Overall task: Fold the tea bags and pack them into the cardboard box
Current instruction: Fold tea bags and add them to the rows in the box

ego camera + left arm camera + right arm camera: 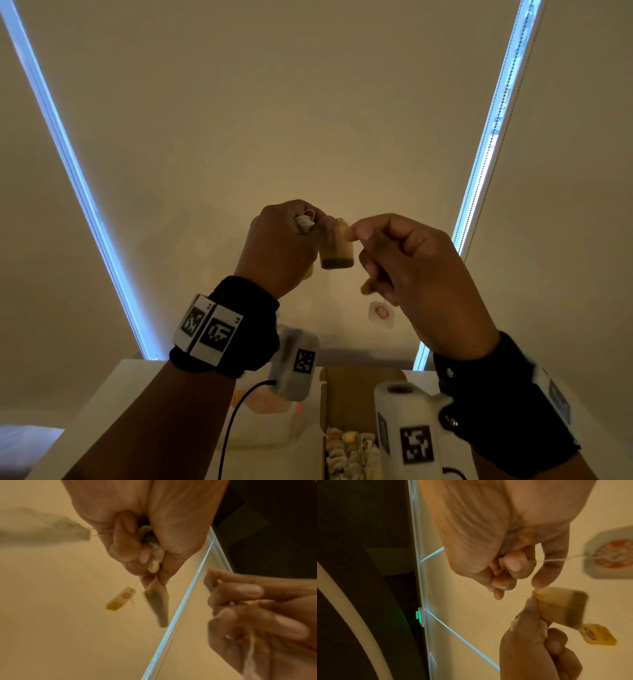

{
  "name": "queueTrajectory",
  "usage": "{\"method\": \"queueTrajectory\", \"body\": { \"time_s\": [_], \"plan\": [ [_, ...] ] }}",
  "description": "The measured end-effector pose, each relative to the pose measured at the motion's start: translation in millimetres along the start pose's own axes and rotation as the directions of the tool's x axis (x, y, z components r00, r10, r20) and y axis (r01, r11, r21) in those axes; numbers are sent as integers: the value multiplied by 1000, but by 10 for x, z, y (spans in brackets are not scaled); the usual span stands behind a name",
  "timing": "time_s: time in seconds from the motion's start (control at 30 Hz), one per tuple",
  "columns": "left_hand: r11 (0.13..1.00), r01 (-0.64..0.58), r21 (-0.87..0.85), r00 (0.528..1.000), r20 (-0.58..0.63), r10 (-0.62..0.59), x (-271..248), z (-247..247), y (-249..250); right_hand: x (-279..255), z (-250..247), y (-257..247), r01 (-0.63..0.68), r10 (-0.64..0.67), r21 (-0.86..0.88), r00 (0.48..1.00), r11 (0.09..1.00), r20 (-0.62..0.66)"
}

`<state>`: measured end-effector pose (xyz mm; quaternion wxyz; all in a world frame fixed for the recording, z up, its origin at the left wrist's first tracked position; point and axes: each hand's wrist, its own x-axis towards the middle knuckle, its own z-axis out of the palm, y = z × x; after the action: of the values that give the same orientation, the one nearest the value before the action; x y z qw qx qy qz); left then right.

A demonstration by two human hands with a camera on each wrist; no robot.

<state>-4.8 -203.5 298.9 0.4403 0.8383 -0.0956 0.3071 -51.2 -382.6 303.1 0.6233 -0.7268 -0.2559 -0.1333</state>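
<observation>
Both hands are raised in front of a beige blind. My left hand (317, 228) pinches the top of a brown tea bag (337, 246) that hangs below its fingertips, and a crumpled white bag (155, 555) is bunched in its fist. A yellow tag (121, 599) dangles on a thread beside the tea bag (158, 605). My right hand (518, 573) has its fingers curled round a thin string (556, 560) that leads to a white tag with a red logo (611, 555). Its forefinger tip touches the tea bag's (561, 607) top corner. The open cardboard box (346, 387) lies below with folded tea bags (346, 448) inside.
A white table (113, 411) carries the box, with a pale plastic bag (267, 421) to its left. Bright gaps run down both sides of the blind (274, 102). A black cable (236, 418) hangs from my left wrist camera.
</observation>
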Motion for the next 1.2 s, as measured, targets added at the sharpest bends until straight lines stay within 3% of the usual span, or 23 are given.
{"method": "queueTrajectory", "body": {
  "time_s": [0.3, 0.5, 0.77, 0.93, 1.07, 1.2],
  "plan": [
    [989, 41, -141, 998, -49, -48, 86, -89, 117, -231, 78, 191, -70, 64, 61, 994, 996, 85],
    [951, 115, -286, 993, 2, -119, 101, -132, 193, -300, 114, 371, -124, 108, 111, 983, 986, 146],
    [781, 244, -575, 970, 129, -208, 81, -170, 271, -297, 100, 572, -270, 190, 275, 940, 923, 284],
    [691, 313, -652, 949, 248, -196, 60, -209, 304, -250, 94, 703, -392, 208, 466, 893, 793, 399],
    [720, 292, -629, 944, 309, -112, 33, -245, 332, -100, -20, 734, -462, 183, 593, 864, 659, 470],
    [812, 242, -531, 934, 354, -47, -26, -293, 359, 143, -135, 666, -433, 209, 547, 882, 717, 423]
  ]
}}
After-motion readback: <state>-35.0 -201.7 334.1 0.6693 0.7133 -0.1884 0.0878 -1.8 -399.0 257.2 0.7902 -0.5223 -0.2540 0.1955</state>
